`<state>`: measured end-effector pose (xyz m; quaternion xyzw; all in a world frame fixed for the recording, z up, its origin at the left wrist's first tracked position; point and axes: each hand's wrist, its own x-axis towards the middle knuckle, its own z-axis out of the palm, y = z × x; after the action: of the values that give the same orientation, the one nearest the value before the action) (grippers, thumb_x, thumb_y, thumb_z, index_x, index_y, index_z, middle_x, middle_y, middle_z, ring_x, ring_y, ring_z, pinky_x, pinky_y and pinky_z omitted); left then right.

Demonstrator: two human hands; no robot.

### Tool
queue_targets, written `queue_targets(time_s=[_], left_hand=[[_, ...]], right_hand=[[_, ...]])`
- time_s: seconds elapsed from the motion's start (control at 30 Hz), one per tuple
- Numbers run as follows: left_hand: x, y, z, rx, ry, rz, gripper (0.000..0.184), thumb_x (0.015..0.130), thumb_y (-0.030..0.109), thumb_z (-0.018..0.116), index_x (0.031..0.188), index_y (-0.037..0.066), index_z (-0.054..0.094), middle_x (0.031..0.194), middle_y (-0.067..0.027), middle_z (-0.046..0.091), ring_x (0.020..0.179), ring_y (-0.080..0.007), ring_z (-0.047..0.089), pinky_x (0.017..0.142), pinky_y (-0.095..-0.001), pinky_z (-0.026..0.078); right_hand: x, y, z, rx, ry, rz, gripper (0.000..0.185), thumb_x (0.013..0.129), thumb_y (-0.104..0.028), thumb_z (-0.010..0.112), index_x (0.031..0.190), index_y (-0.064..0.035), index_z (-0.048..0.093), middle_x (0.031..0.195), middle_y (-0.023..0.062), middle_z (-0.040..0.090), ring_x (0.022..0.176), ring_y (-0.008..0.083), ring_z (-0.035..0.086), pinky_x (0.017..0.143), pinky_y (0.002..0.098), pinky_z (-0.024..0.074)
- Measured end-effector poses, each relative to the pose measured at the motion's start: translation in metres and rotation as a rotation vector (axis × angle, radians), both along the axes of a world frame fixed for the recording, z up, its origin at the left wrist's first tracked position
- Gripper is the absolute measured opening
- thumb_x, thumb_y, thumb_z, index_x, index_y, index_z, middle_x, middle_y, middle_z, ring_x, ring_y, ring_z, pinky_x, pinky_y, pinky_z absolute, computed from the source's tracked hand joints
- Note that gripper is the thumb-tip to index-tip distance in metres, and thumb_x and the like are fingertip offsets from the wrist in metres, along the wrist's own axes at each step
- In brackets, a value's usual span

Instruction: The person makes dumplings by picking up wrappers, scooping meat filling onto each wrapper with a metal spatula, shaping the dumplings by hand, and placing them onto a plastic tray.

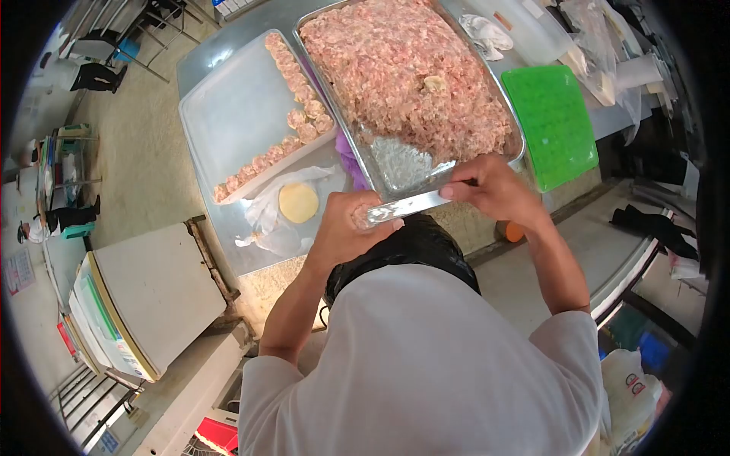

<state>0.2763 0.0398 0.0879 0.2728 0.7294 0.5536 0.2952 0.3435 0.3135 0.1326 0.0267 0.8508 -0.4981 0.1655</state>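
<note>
My left hand (351,226) is curled around a small meat dumpling (360,216) near the table's front edge. My right hand (490,190) grips one end of a flat metal spatula (411,206), whose other end touches the dumpling. Just beyond both hands lies a metal tray (395,182) heaped with minced meat (411,68); its near left corner is scraped bare. A white tray (228,114) holds filled dumplings along its right and near sides. Left of my left hand, a stack of round yellow wrappers (298,202) rests on a white cloth (266,224).
Right of the meat tray is a green board (551,125), with a crumpled white cloth (487,35) and a clear plastic container (525,30) farther back. A white cabinet (156,292) stands at the left. Two people (95,77) (72,216) are far left.
</note>
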Motion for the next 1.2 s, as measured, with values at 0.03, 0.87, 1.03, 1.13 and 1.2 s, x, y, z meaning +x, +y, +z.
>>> queue_targets(time_s=[0.03,0.87,1.03,1.13,1.2], left_hand=[[0.000,-0.001,-0.001,-0.007,-0.031,0.008,0.023,0.078,0.014,0.085,0.090,-0.001,0.072,0.077,-0.0056,0.069,0.072,-0.0083,0.060,0.067,-0.0277,0.049],[0.003,0.005,-0.007,0.029,0.017,0.000,0.018,0.077,0.012,0.084,0.084,0.000,0.072,0.073,-0.0059,0.069,0.067,-0.0096,0.061,0.062,-0.0271,0.047],[0.004,0.000,-0.018,0.030,0.049,0.029,0.019,0.077,0.013,0.084,0.084,0.000,0.073,0.071,-0.0058,0.068,0.066,-0.0105,0.061,0.063,-0.0287,0.048],[0.003,0.003,-0.009,-0.045,0.055,-0.040,0.021,0.075,0.012,0.086,0.088,0.000,0.073,0.073,-0.0054,0.069,0.068,-0.0110,0.061,0.064,-0.0291,0.049],[0.002,-0.001,-0.005,-0.058,0.049,-0.047,0.029,0.074,0.012,0.087,0.097,0.000,0.073,0.079,-0.0052,0.070,0.069,-0.0109,0.062,0.065,-0.0287,0.049]], right_hand=[[0.001,0.008,0.004,0.030,-0.011,-0.008,0.027,0.089,-0.019,0.074,0.078,0.0047,0.067,0.058,0.0121,0.051,0.055,0.0182,0.045,0.056,0.0372,0.0390],[0.002,-0.007,0.000,0.037,-0.016,0.005,0.026,0.089,-0.018,0.075,0.080,0.0048,0.068,0.057,0.0117,0.048,0.055,0.0158,0.043,0.054,0.0369,0.0372],[0.001,0.001,0.009,0.028,-0.062,-0.021,0.025,0.090,-0.019,0.075,0.081,0.0042,0.069,0.058,0.0097,0.050,0.056,0.0144,0.044,0.054,0.0356,0.0376],[0.000,-0.007,0.002,0.018,-0.082,0.003,0.025,0.090,-0.019,0.074,0.082,0.0041,0.070,0.058,0.0083,0.051,0.057,0.0133,0.044,0.055,0.0347,0.0381],[-0.002,-0.003,-0.006,0.033,-0.066,0.002,0.026,0.091,-0.020,0.074,0.082,0.0042,0.070,0.058,0.0074,0.051,0.057,0.0126,0.044,0.054,0.0344,0.0381]])
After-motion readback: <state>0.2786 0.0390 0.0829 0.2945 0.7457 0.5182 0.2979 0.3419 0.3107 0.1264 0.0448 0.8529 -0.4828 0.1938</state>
